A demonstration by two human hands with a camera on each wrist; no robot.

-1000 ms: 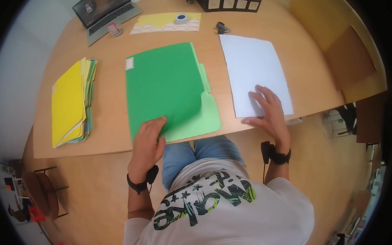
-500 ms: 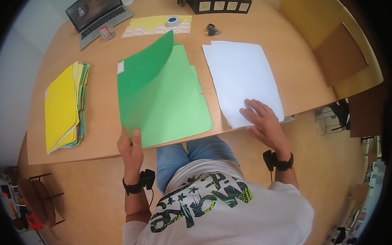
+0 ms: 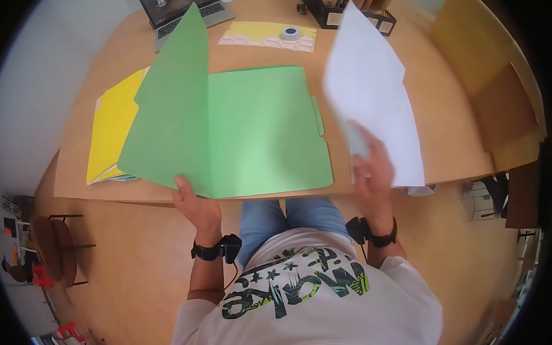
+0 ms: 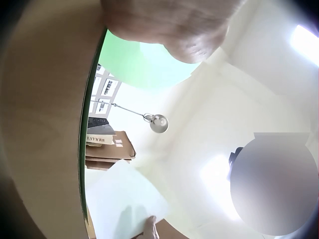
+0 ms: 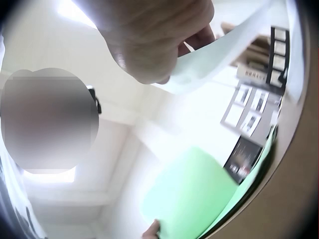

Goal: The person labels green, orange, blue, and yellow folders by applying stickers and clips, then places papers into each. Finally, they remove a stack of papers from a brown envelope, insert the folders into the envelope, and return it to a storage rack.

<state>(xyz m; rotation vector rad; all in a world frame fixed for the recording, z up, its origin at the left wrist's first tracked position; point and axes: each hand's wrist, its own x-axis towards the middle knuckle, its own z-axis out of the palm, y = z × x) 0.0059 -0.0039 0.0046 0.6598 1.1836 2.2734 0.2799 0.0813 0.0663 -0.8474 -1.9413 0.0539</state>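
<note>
A green file folder lies spread on the table, its front cover raised and leaning left. My left hand holds that cover by its lower edge, the thumb on the inner face and the fingers behind it. To the right, my right hand, blurred, grips white paper by its left side. The paper's left part is lifted and curved, while the rest lies along the table's right front. In the right wrist view, the fingers of this hand curl at the paper.
A stack of yellow folders lies at left, partly behind the raised cover. Farther back are a laptop, a yellow sheet with labels, a white round roll and a black tray. A brown cardboard panel stands right.
The left hand has swung the green cover up and over to the left, exposing the light inside. The right hand, earlier resting on the white paper, has lifted its left side.
</note>
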